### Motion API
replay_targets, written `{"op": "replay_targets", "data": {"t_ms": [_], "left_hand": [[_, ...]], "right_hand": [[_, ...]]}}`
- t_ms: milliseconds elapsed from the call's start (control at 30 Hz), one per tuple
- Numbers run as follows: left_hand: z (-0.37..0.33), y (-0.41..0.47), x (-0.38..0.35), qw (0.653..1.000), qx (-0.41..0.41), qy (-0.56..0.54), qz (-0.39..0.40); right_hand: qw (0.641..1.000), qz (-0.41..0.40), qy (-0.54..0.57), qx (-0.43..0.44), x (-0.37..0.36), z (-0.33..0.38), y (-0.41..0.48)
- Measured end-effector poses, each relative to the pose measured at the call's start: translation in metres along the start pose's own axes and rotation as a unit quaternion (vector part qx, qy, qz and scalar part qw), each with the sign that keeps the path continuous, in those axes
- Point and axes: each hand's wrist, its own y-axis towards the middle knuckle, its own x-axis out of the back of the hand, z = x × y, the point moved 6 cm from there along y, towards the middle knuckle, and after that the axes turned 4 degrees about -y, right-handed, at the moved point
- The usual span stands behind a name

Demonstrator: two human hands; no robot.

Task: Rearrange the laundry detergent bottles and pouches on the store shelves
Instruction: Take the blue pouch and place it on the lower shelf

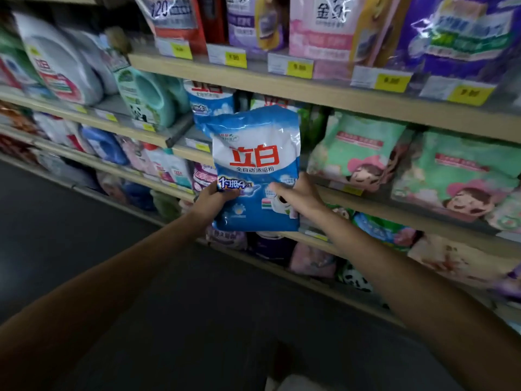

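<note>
A dim store aisle runs along wooden shelves (324, 93) packed with laundry products, yellow price tags (390, 81) clipped along their front edges. White and teal detergent bottles (152, 97) stand on the left section; pink and purple pouches fill the top shelf on the right, and green pouches with a cartoon girl (358, 153) lie on the middle shelf on the right.

Both hands hold a blue-and-white detergent powder pouch (255, 153) upright in the air, in front of the middle shelf and clear of it. The left hand (210, 200) grips the pouch's lower left edge, its fingers closed around it with the thumb across the front. The right hand (298, 197) grips the lower right part, thumb pressed flat on the front and fingers wrapped behind. A matching blue-and-white pouch (210, 108) sits on the shelf just behind and to the left, which looks like where this one belongs.

The risk here comes from the grip being low: the pouch is soft and top-heavy, so its upper half could fold forward or slump as it moves. Pushing it into the crowded row could also knock the neighbouring pouch or a green one off the edge.
</note>
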Motion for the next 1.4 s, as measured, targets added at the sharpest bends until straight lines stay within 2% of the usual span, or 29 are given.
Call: {"op": "replay_targets", "data": {"t_ms": [300,467,567,700,933,1233,1400], "left_hand": [[-0.001,0.101,0.083,0.999,-0.003,0.005,-0.038],[-0.016,0.177,0.115,1.0,0.002,0.008,-0.004],[-0.036,0.219,0.132,0.999,-0.014,0.019,0.027],[-0.064,0.268,0.149,0.994,-0.035,0.015,0.101],[-0.1,0.329,0.149,0.972,-0.094,0.019,0.213],[-0.092,0.359,0.155,0.962,-0.126,0.017,0.24],[-0.089,0.374,0.159,0.958,-0.143,0.029,0.246]], "right_hand": [[0.998,0.037,-0.025,-0.051,-0.077,0.043,0.087],[0.997,0.031,-0.017,-0.061,-0.114,0.065,0.142],[0.997,0.004,0.001,-0.072,-0.129,0.083,0.171],[0.991,-0.035,0.094,-0.091,-0.142,0.105,0.203],[0.963,-0.144,0.187,-0.132,-0.15,0.114,0.237],[0.947,-0.241,0.196,-0.078,-0.163,0.111,0.24],[0.942,-0.257,0.208,-0.052,-0.17,0.12,0.246]]}}
